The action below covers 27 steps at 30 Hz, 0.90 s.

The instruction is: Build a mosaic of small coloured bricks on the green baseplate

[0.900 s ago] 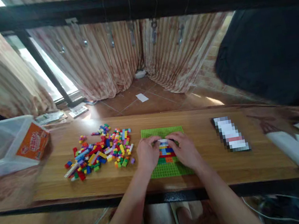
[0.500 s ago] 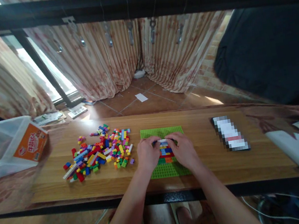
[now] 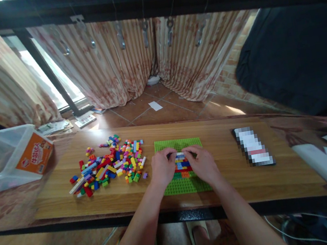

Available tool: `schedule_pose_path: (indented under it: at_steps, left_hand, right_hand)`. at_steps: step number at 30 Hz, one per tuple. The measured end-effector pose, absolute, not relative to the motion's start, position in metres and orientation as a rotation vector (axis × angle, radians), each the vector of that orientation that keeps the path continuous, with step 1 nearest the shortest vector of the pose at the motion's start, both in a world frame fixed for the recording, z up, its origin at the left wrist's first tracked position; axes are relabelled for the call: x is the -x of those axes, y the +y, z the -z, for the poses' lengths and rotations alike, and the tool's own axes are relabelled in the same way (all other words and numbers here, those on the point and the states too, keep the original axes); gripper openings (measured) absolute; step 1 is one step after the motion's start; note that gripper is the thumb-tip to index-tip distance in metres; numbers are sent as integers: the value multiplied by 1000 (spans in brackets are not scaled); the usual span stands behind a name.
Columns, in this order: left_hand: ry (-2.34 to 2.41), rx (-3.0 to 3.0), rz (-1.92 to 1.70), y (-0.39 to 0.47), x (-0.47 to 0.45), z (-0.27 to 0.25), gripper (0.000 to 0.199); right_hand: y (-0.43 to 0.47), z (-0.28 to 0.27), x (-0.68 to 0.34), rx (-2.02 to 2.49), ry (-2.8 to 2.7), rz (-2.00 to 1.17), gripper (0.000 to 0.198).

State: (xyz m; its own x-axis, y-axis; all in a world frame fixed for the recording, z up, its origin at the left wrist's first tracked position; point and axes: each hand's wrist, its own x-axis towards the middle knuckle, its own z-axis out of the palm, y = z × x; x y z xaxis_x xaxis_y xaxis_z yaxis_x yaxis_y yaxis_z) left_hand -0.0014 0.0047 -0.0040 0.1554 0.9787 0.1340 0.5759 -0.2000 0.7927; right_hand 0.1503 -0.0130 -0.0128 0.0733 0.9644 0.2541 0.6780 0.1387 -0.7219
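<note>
A green studded baseplate [image 3: 186, 187] lies on the wooden board in front of me. On its middle stands a small build of toy bricks [image 3: 183, 165] in rows of blue, red, orange, green and other colours. At the far edge of this build is a white brick [image 3: 179, 154]. My left hand [image 3: 162, 167] is closed with its fingertips at the brick's left end. From the other side, my right hand [image 3: 203, 163] pinches the right end, fingers curled. The fingers hide both ends of the brick and the build's sides.
Left of the baseplate spreads a heap of loose bricks [image 3: 111, 166]. A clear plastic tub [image 3: 4, 158] with an orange label lies at the far left. To the right are a phone [image 3: 254, 147] and a white power bank-like device [image 3: 325, 165] with a cable. A black bar [image 3: 145, 7] crosses above.
Both hands stay at the white brick, and my right hand's fingers have shifted slightly. The whole view has moved a little; nothing else differs visibly.
</note>
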Motion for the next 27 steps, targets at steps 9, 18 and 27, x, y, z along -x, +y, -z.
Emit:
schedule_pose_path:
  at_steps: [9,18,27]
  left_hand:
    - [1491,-1870,-815,6,1,3,22]
    - [1485,-2000,-813,5,0,6,24]
    - [1533,-2086,-750,4,0,3,26]
  right_hand:
    - [-13,14,-150,1620,-1610,-496,26]
    - [-11,15,-148,1665,-1529,-521,26]
    - [-11,15,-147,1668,-1497,-531,24]
